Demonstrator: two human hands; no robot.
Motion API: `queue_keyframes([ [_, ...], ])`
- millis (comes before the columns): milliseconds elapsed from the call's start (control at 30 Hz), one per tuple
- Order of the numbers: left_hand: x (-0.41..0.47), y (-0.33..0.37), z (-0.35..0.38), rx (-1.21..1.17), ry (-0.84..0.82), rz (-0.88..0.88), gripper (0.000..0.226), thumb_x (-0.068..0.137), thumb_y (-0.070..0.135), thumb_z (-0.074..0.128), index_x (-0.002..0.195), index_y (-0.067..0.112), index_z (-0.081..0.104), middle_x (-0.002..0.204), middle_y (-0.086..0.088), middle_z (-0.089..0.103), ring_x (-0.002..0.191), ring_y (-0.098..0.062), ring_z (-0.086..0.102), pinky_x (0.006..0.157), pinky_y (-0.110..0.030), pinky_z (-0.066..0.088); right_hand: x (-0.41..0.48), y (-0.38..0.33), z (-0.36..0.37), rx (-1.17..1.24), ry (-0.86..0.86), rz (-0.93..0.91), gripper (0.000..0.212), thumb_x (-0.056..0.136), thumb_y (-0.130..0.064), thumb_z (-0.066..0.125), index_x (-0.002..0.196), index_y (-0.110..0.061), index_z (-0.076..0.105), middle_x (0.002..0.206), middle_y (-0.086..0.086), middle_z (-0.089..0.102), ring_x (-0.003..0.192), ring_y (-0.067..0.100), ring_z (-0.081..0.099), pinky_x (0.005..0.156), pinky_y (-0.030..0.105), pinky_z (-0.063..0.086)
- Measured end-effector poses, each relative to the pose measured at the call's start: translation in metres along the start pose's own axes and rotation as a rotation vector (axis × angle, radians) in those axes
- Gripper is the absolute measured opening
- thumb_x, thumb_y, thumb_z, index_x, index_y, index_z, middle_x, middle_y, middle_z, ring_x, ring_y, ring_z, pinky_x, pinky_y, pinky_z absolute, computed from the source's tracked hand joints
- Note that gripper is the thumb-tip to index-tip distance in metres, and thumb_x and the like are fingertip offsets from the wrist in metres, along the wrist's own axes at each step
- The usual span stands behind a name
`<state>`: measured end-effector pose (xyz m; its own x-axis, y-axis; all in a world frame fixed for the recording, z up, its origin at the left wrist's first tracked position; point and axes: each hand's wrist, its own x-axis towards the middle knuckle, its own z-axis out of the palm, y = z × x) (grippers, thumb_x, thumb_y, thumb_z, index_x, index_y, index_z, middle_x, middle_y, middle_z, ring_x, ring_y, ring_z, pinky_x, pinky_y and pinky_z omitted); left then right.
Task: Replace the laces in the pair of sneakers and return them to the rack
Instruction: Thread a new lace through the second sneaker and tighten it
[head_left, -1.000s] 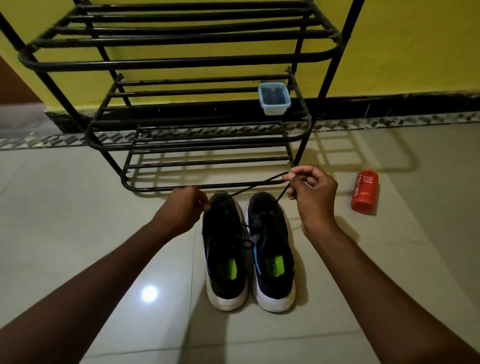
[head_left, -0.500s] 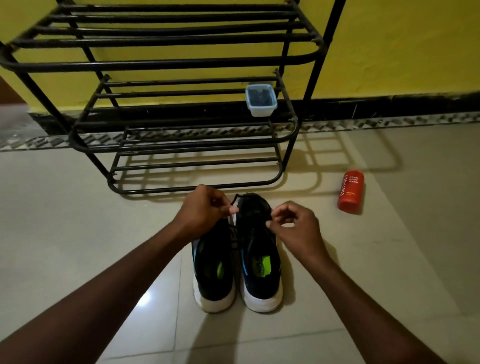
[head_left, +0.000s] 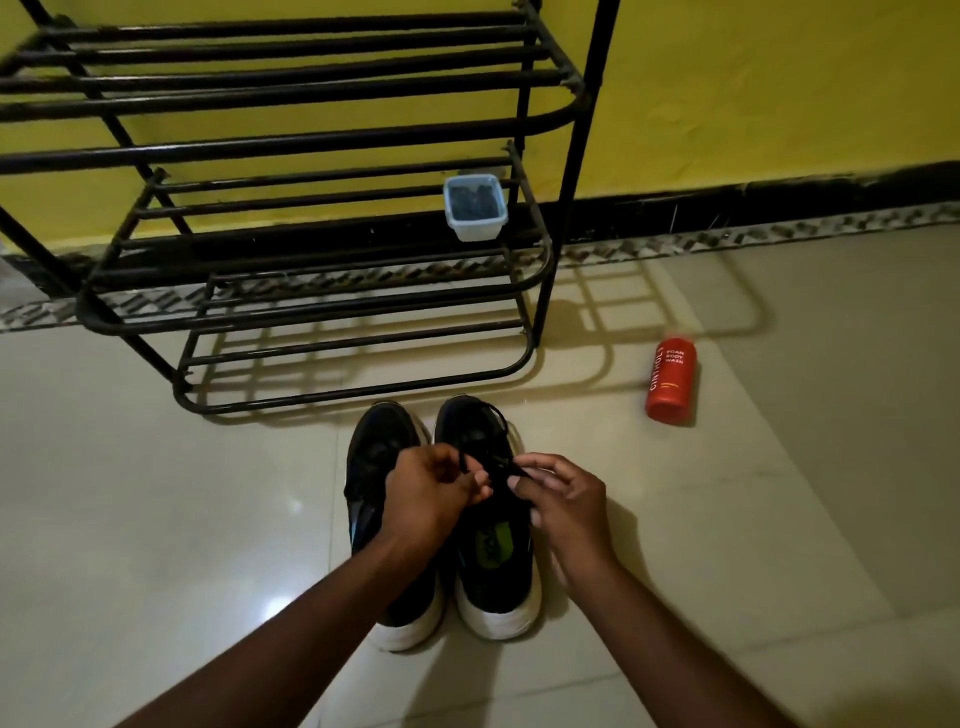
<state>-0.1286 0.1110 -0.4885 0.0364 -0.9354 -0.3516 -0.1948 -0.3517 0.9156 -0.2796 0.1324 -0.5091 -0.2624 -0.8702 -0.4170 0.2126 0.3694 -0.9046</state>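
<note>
Red bottle (head_left: 670, 382), one: "CINTHOL FOAM BODY WASH". Black sneakers (head_left: 475, 431), two. Lace (head_left: 498, 462), one, pinched by left hand (head_left: 431, 493), right hand (head_left: 563, 496). Rack (head_left: 311, 140), one. Tub (head_left: 475, 208), one.

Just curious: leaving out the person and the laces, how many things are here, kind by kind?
Sneakers: 2
Shoe rack: 1
Plastic tub: 1
Red bottle: 1
Total: 5

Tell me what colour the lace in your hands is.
Black. The head view shows the lace, pinched by left hand and right hand.
</note>
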Motion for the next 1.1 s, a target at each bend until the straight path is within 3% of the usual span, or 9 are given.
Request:
queue_keyframes([
  [200, 0.005, 0.007, 0.010, 0.001, 0.086, -0.088, 0.006, 0.084, 0.004, 0.079, 0.082, 0.005, 0.073, 0.072, -0.011, 0.075, 0.070, -0.021, 0.076, 0.072, -0.033, 0.062, -0.002, -0.004, 0.000, 0.115, -0.040, 0.052, 0.020, 0.086, 0.012, 0.067, 0.095, -0.005, 0.073, 0.087, 0.010, 0.078, 0.073, 0.015, 0.073, 0.055, 0.020, 0.051],
  [467, 0.005, 0.008, 0.020, 0.058, 0.209, -0.070, 0.008, 0.084, 0.008, 0.081, 0.079, 0.011, 0.075, 0.071, -0.004, 0.076, 0.066, -0.012, 0.074, 0.062, -0.021, 0.059, 0.001, -0.002, -0.002, 0.109, -0.058, 0.064, 0.020, 0.086, 0.009, 0.068, 0.096, -0.007, 0.073, 0.090, 0.010, 0.079, 0.069, 0.010, 0.070, 0.053, 0.019, 0.048],
  [633, 0.000, 0.010, 0.027, 0.138, 0.260, -0.010, 0.009, 0.086, 0.011, 0.079, 0.079, 0.015, 0.075, 0.069, 0.001, 0.074, 0.061, -0.003, 0.071, 0.055, -0.012, 0.053, 0.002, 0.002, -0.001, 0.109, -0.053, 0.060, 0.022, 0.085, 0.009, 0.069, 0.098, -0.008, 0.074, 0.094, 0.010, 0.079, 0.091, 0.026, 0.075, 0.076, 0.035, 0.057],
  [767, -0.002, 0.010, 0.027, 0.263, 0.274, 0.079, 0.014, 0.084, 0.017, 0.081, 0.074, 0.023, 0.072, 0.068, 0.007, 0.072, 0.063, 0.002, 0.069, 0.065, -0.019, 0.059, 0.002, -0.003, -0.004, 0.073, -0.066, 0.039, 0.021, 0.084, 0.010, 0.070, 0.098, -0.006, 0.073, 0.091, 0.009, 0.079, 0.089, 0.025, 0.076, 0.075, 0.033, 0.060],
  [867, -0.002, 0.010, 0.027, 0.320, 0.279, 0.155, 0.013, 0.082, 0.017, 0.082, 0.079, 0.022, 0.070, 0.071, 0.009, 0.071, 0.065, 0.003, 0.068, 0.064, -0.014, 0.056, 0.004, -0.005, -0.005, 0.033, -0.079, 0.019, 0.022, 0.083, 0.009, 0.072, 0.096, -0.008, 0.074, 0.091, 0.007, 0.079, 0.089, 0.026, 0.076, 0.080, 0.039, 0.060],
  [1100, -0.008, 0.009, 0.031, 0.342, 0.353, 0.206, 0.013, 0.085, 0.015, 0.079, 0.085, 0.017, 0.066, 0.075, 0.008, 0.068, 0.069, 0.000, 0.064, 0.061, -0.006, 0.047, 0.002, -0.005, -0.004, -0.001, -0.084, -0.023, 0.020, 0.083, 0.007, 0.072, 0.096, -0.008, 0.075, 0.090, 0.006, 0.079, 0.086, 0.022, 0.076, 0.075, 0.033, 0.061],
])
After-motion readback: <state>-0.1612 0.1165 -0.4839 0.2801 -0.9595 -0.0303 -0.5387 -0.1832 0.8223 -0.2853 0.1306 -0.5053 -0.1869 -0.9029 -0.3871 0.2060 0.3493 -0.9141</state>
